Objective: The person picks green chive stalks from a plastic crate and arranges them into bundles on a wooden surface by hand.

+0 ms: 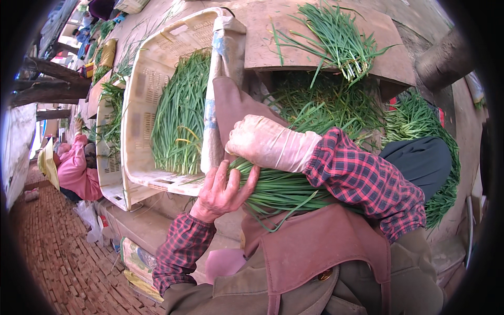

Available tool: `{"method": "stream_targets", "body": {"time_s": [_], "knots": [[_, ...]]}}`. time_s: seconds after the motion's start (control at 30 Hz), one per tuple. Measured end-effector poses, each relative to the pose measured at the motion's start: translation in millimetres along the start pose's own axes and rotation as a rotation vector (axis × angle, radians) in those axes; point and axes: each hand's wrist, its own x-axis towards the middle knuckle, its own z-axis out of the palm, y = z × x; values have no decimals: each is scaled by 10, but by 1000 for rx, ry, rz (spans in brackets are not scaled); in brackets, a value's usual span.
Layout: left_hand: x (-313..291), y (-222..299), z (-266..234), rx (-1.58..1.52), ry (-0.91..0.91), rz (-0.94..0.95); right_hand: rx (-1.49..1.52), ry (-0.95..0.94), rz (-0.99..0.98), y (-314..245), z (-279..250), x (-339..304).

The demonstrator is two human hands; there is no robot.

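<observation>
A thick bundle of long green garlic chives (286, 189) lies across my lap, its left end between my two hands. My left hand (223, 191) is bare. Its fingers are spread and stretched upward, the thumb beside the bundle's end. My right hand (270, 142), in a pale thin glove, is curled closed just above that end; what its fingers hold is hidden. Left of my hands stands a white plastic crate (140, 100) with chives (181, 118) laid lengthwise in it. A grey-white cloth (228, 47) hangs over the crate's near side.
Another chive bunch (338, 39) rests on a wooden board (386, 47) ahead. Loose greens (325, 100) lie beneath it, with more piled at right (420, 123). A wooden post (446, 60) stands far right. A person in pink (79, 168) sits at left, by the brick floor (63, 247).
</observation>
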Motion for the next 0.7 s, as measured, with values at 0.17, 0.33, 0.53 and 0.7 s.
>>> {"method": "stream_targets", "body": {"time_s": [0.17,0.33,0.53,0.7], "knots": [[-13,32,64,-22,30,-66,-58,98,-9,-51,54,16],[-6,99,80,-22,44,-138,-183,231,27,43,-128,0],[-22,155,73,-29,52,-191,-123,274,157,395,-431,-262],[-57,140,46,-36,12,-213,-146,329,249,367,-531,-408]]}}
